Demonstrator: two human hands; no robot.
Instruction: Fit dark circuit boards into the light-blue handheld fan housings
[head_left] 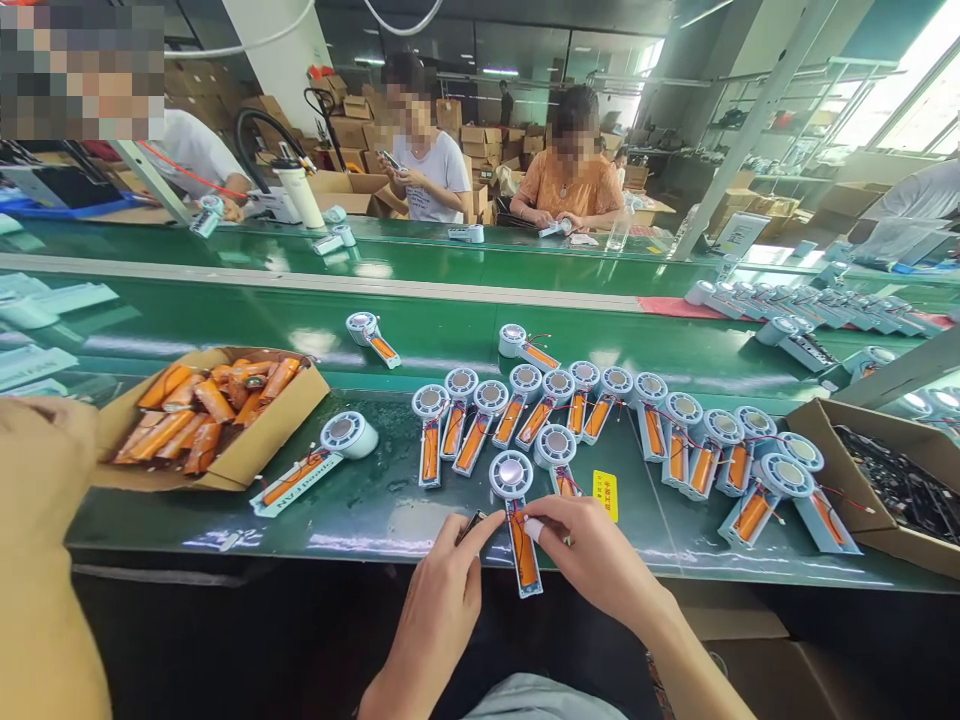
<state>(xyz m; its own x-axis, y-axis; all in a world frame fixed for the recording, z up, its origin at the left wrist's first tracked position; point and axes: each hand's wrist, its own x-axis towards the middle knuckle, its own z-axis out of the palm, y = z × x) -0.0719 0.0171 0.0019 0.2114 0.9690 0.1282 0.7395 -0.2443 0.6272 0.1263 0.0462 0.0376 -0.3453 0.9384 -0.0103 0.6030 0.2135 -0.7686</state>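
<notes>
A pale blue handheld fan [511, 475] lies at the table's front edge, its open handle showing an orange battery [525, 560] and thin wires. My left hand [439, 590] is closed beside the handle, its index fingertip touching the handle's upper part. A small dark part [470, 526] sticks out of that hand; its kind is hard to make out. From the other side, my right hand [600, 560] pinches at the wires near the top of the battery, with a white covering on one finger. Just behind stands another open fan [556, 446].
Several similar fans [616, 381] lie in a row behind and to the right. A cardboard box of orange batteries [300, 425] is at left, near another person's arm [37, 560]. At right is a box of dark parts [817, 425]. Co-workers sit across the green conveyor [442, 328].
</notes>
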